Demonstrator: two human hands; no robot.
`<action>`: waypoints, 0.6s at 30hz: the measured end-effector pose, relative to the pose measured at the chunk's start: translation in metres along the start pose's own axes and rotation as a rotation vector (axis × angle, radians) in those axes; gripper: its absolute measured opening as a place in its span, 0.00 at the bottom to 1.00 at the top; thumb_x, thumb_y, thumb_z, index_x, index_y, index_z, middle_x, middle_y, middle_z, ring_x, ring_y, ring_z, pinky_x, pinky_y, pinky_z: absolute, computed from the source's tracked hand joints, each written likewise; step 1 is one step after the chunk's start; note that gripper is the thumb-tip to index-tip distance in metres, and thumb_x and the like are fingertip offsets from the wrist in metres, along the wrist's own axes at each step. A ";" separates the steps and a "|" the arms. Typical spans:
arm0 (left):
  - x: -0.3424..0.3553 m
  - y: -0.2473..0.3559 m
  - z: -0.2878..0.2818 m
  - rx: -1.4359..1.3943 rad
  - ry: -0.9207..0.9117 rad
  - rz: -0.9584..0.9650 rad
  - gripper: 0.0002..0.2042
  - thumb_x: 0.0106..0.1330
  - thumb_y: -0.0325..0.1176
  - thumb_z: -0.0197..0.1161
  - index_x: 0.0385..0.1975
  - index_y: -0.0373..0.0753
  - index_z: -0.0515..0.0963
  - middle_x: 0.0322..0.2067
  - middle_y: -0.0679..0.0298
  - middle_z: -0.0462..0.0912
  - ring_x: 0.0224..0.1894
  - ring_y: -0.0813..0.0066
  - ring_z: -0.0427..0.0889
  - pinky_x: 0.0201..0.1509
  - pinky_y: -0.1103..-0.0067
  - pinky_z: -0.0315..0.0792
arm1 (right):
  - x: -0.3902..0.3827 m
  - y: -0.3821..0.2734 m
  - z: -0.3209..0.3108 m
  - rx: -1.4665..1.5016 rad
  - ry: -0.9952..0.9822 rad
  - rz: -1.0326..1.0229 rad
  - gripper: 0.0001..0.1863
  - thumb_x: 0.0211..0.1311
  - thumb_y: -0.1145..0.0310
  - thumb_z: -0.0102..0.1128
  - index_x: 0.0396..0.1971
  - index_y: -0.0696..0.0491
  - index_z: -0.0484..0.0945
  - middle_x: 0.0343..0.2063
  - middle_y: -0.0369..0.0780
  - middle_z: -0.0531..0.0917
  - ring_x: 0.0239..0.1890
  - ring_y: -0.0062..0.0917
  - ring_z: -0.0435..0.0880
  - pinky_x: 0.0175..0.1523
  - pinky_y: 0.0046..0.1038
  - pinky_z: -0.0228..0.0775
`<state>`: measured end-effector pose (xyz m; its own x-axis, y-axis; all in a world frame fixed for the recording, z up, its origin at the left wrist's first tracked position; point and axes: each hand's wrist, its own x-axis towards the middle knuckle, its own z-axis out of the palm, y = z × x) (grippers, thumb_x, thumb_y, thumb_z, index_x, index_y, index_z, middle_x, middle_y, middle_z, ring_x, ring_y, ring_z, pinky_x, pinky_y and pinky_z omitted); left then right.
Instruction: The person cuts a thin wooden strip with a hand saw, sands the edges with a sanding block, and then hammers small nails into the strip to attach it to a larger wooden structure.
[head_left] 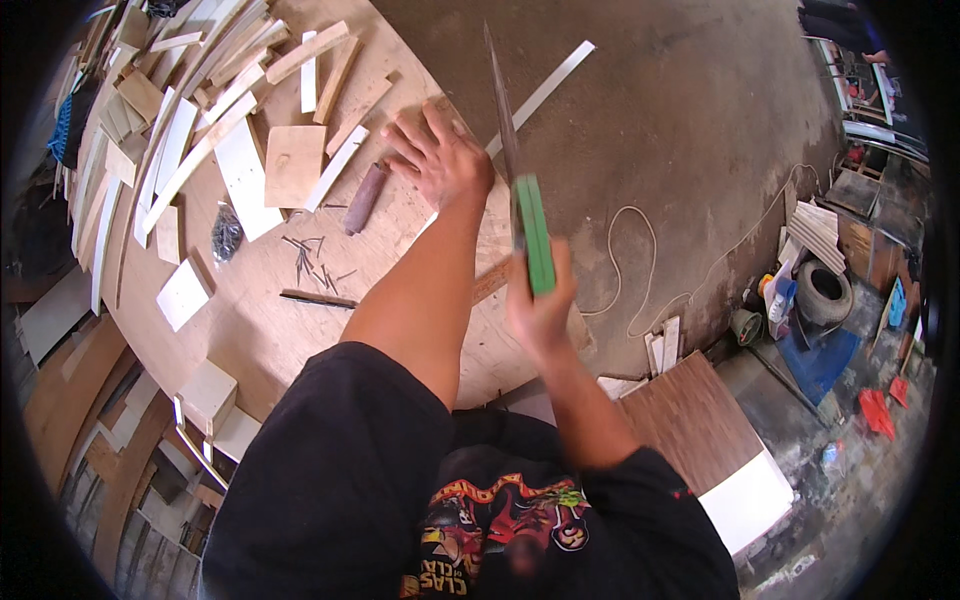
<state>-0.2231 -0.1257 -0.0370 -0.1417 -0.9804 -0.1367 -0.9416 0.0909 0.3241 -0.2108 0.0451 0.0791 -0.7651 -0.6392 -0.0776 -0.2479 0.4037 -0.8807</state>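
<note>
My right hand [540, 305] is closed round the green handle of a hand saw [537, 235]. The saw's thin blade points away from me and, in the picture, crosses a long white strip [555, 85] by the table edge. Whether its teeth touch the strip cannot be made out. My left hand [440, 158] rests over the strip at that edge, fingers spread and stretched to the left; the hand hides part of the strip. Just left of those fingers lies a dull purple-brown cylinder [367, 198]. Loose nails [312, 262] and a dark pen-like stick [318, 299] lie nearer me.
Wood offcuts and white strips [185, 140] crowd the plywood table's [260, 340] far left. A small bag of dark bits [226, 233] lies there too. To the right, a cord [655, 250] trails over the floor towards a tyre [825, 292]. A brown board [690, 420] stands near my right elbow.
</note>
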 end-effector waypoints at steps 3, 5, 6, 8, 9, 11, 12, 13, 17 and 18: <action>0.001 -0.007 0.010 0.027 0.062 0.016 0.30 0.76 0.43 0.47 0.77 0.46 0.52 0.78 0.46 0.43 0.80 0.39 0.32 0.79 0.44 0.33 | -0.013 -0.003 0.002 0.011 0.001 -0.030 0.06 0.62 0.80 0.61 0.35 0.58 0.73 0.23 0.45 0.80 0.24 0.29 0.82 0.32 0.32 0.73; 0.001 -0.004 0.009 0.027 0.040 -0.001 0.30 0.77 0.46 0.44 0.77 0.49 0.52 0.79 0.48 0.41 0.81 0.43 0.30 0.80 0.46 0.31 | -0.038 -0.012 -0.007 0.029 0.037 -0.097 0.06 0.64 0.80 0.61 0.33 0.57 0.72 0.23 0.41 0.77 0.24 0.23 0.77 0.30 0.30 0.69; 0.001 -0.004 0.008 0.027 0.029 -0.010 0.30 0.77 0.47 0.43 0.78 0.50 0.52 0.79 0.49 0.40 0.81 0.45 0.29 0.80 0.47 0.30 | -0.034 -0.009 -0.005 0.008 0.059 -0.137 0.06 0.65 0.80 0.61 0.32 0.57 0.71 0.22 0.40 0.76 0.24 0.21 0.76 0.30 0.29 0.68; -0.005 -0.004 0.004 -0.001 -0.022 -0.032 0.30 0.77 0.47 0.42 0.78 0.50 0.51 0.79 0.49 0.40 0.81 0.45 0.30 0.80 0.47 0.29 | 0.008 -0.003 0.004 -0.010 -0.045 0.041 0.04 0.62 0.82 0.58 0.33 0.58 0.73 0.25 0.42 0.78 0.27 0.22 0.79 0.33 0.29 0.71; 0.001 0.001 0.002 -0.026 -0.031 -0.036 0.30 0.77 0.47 0.42 0.78 0.50 0.51 0.79 0.49 0.40 0.81 0.45 0.30 0.80 0.47 0.29 | 0.025 -0.003 0.006 -0.015 -0.087 0.111 0.04 0.61 0.84 0.57 0.33 0.59 0.74 0.27 0.43 0.79 0.28 0.23 0.81 0.35 0.29 0.72; 0.000 -0.008 0.005 -0.007 -0.006 -0.035 0.30 0.77 0.47 0.42 0.78 0.50 0.51 0.79 0.49 0.40 0.81 0.45 0.30 0.80 0.47 0.29 | -0.007 -0.002 0.001 0.068 -0.035 0.007 0.06 0.61 0.82 0.59 0.33 0.58 0.72 0.25 0.44 0.78 0.25 0.25 0.80 0.32 0.30 0.71; 0.003 -0.006 0.007 -0.007 0.010 -0.031 0.30 0.77 0.47 0.42 0.78 0.50 0.51 0.79 0.49 0.40 0.81 0.45 0.30 0.80 0.47 0.29 | -0.026 -0.004 -0.005 0.060 0.009 -0.095 0.07 0.61 0.81 0.61 0.32 0.57 0.71 0.22 0.45 0.76 0.23 0.28 0.79 0.29 0.32 0.69; 0.007 -0.003 0.004 -0.002 0.002 -0.027 0.31 0.77 0.45 0.43 0.78 0.49 0.50 0.79 0.48 0.40 0.81 0.43 0.30 0.80 0.47 0.30 | -0.022 -0.002 -0.003 0.056 0.017 -0.089 0.07 0.61 0.81 0.61 0.33 0.57 0.71 0.22 0.45 0.77 0.22 0.29 0.80 0.29 0.33 0.70; 0.002 0.001 -0.005 -0.003 -0.032 -0.019 0.31 0.77 0.43 0.45 0.78 0.46 0.49 0.79 0.46 0.41 0.81 0.40 0.30 0.80 0.45 0.31 | 0.024 -0.006 0.006 0.050 -0.042 0.115 0.08 0.61 0.81 0.61 0.39 0.59 0.76 0.22 0.45 0.79 0.25 0.32 0.84 0.33 0.34 0.75; 0.002 0.000 -0.003 -0.005 -0.017 -0.017 0.31 0.77 0.43 0.45 0.78 0.46 0.49 0.79 0.46 0.41 0.81 0.40 0.31 0.80 0.45 0.31 | 0.016 -0.008 0.004 0.056 -0.014 0.051 0.07 0.61 0.81 0.62 0.37 0.58 0.75 0.21 0.45 0.78 0.23 0.32 0.83 0.31 0.34 0.73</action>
<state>-0.2224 -0.1278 -0.0340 -0.1308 -0.9786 -0.1585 -0.9426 0.0732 0.3259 -0.2188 0.0290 0.0827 -0.7674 -0.6280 -0.1292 -0.1747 0.3987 -0.9003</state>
